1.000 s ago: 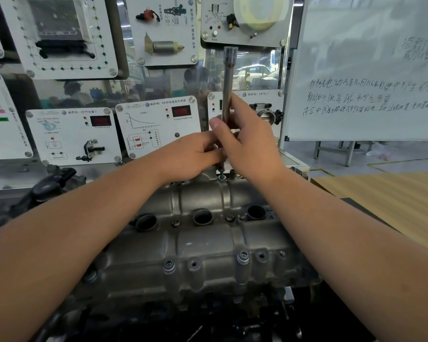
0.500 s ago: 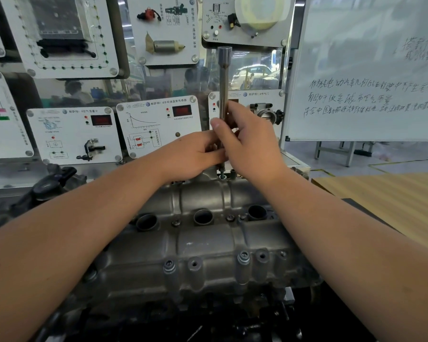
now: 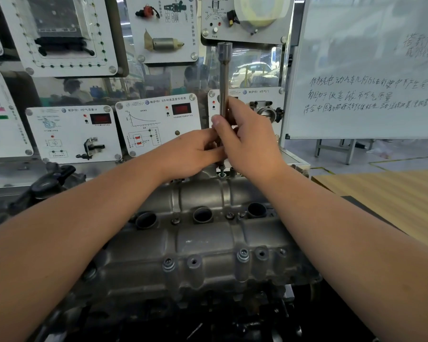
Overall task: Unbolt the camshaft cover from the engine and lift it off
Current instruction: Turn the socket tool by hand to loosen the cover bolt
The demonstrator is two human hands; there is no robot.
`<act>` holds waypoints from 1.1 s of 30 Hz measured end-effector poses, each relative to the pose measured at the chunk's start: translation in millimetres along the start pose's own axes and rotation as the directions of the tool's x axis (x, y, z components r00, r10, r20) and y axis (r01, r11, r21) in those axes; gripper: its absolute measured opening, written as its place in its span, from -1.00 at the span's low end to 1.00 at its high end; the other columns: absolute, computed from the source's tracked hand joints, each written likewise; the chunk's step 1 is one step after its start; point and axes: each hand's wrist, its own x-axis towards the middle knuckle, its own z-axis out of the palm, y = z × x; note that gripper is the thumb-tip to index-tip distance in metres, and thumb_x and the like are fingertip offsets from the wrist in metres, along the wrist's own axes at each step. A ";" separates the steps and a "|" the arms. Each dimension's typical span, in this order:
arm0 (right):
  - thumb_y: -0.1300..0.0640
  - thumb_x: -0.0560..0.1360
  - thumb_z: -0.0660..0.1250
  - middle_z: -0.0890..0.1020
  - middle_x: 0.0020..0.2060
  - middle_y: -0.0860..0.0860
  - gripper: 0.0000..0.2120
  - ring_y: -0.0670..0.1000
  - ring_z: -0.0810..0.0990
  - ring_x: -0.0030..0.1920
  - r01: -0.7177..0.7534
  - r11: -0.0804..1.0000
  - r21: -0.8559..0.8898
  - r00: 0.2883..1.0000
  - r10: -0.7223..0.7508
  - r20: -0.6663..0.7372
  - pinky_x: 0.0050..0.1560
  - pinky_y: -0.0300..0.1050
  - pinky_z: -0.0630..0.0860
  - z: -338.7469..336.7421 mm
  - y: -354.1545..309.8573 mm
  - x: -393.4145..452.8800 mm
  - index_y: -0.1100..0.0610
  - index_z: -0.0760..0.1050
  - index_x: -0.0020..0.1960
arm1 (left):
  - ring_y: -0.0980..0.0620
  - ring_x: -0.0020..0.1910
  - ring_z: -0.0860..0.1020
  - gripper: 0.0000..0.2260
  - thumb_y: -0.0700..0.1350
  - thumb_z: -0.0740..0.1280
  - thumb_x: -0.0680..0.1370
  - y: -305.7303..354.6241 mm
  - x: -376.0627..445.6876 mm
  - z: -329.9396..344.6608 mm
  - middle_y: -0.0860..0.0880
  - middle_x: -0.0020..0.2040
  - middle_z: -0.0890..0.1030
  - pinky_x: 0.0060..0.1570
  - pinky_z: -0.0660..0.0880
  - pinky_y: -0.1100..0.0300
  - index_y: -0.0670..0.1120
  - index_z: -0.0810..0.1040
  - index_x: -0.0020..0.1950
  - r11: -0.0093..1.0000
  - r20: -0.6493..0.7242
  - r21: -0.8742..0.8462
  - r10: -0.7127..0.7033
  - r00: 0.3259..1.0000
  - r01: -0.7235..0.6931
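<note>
Both hands, left hand (image 3: 195, 154) and right hand (image 3: 247, 141), pinch the extension bar (image 3: 224, 77) on the rear bolt (image 3: 222, 169); camshaft cover (image 3: 208, 238) looks cast, stiff, heavy, so we'd lift by both ends.

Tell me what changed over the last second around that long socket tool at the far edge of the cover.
The long socket tool swung from a slight rightward lean to upright. Both the left hand and right hand keep their grip on its lower shaft, over the same far-edge bolt. The camshaft cover has not moved.
</note>
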 end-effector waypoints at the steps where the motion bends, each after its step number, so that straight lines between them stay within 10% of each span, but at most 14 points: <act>1: 0.18 0.65 0.24 0.57 -0.26 -0.15 -0.92 -0.17 0.52 -0.26 -0.013 1.000 0.001 1.000 0.013 0.005 -0.22 -0.21 0.43 -0.4 -0.1 0.2 0.16 0.49 0.04 | -0.10 0.12 0.64 -0.81 0.09 0.24 0.69 0.7 -0.8 0.4 -0.05 0.12 0.68 0.20 0.52 -0.17 0.07 0.54 0.24 1.000 -0.002 -0.006 -0.014 1.000 0.014; 8: 0.13 0.66 0.23 0.70 0.06 -0.01 -0.58 -0.01 0.68 -0.03 -0.090 0.993 0.082 0.996 0.088 0.024 0.01 -0.02 0.60 -1.2 -2.9 -1.8 0.13 0.30 0.50 | -0.09 0.13 0.63 -0.74 0.08 0.20 0.71 1.4 -2.4 0.1 -0.05 0.14 0.68 0.21 0.51 -0.15 0.03 0.52 0.33 0.999 0.017 0.001 -0.034 0.999 0.034; 16: 0.15 0.67 0.20 0.69 -0.08 0.03 -0.84 0.01 0.62 -0.20 -0.072 0.997 -0.003 0.997 0.072 0.028 -0.12 0.01 0.53 -0.3 0.2 1.0 0.22 0.48 0.13 | -0.16 0.16 0.62 -0.74 0.10 0.21 0.71 -1.8 0.1 1.9 -0.11 0.15 0.67 0.22 0.50 -0.21 0.03 0.52 0.32 0.999 0.020 -0.026 -0.032 0.999 0.032; 20: 0.17 0.68 0.14 0.68 0.01 -0.06 -0.81 -0.08 0.66 -0.16 -0.098 0.994 0.048 0.994 0.096 0.044 -0.11 -0.02 0.61 -0.8 0.8 0.5 0.18 0.41 0.26 | -0.18 0.18 0.61 -0.72 0.11 0.18 0.72 -2.5 -0.7 2.0 -0.10 0.17 0.67 0.23 0.50 -0.20 0.04 0.53 0.34 0.998 0.035 -0.049 -0.025 0.999 0.027; 25: 0.14 0.67 0.22 0.67 -0.13 -0.04 -0.75 -0.11 0.60 -0.15 -0.041 0.999 0.029 0.996 0.039 0.080 -0.18 -0.32 0.47 0.1 -0.3 -0.7 0.13 0.44 0.33 | 0.26 0.06 0.59 -0.89 0.08 0.22 0.70 -6.6 1.8 0.0 0.14 0.10 0.64 0.05 0.50 0.21 0.26 0.47 0.20 1.000 0.019 -0.022 0.021 1.000 -0.020; 33: 0.14 0.69 0.16 0.66 -0.12 0.10 -0.79 0.08 0.60 -0.13 -0.032 1.000 0.002 0.989 0.031 0.142 -0.06 0.02 0.48 -0.7 -0.7 -0.6 0.26 0.49 0.15 | 0.46 -0.24 0.54 -0.87 0.05 0.22 0.71 -3.9 -0.3 2.4 0.34 -0.19 0.62 -0.29 0.37 0.54 0.29 0.46 0.01 0.998 -0.001 -0.055 0.001 1.000 -0.001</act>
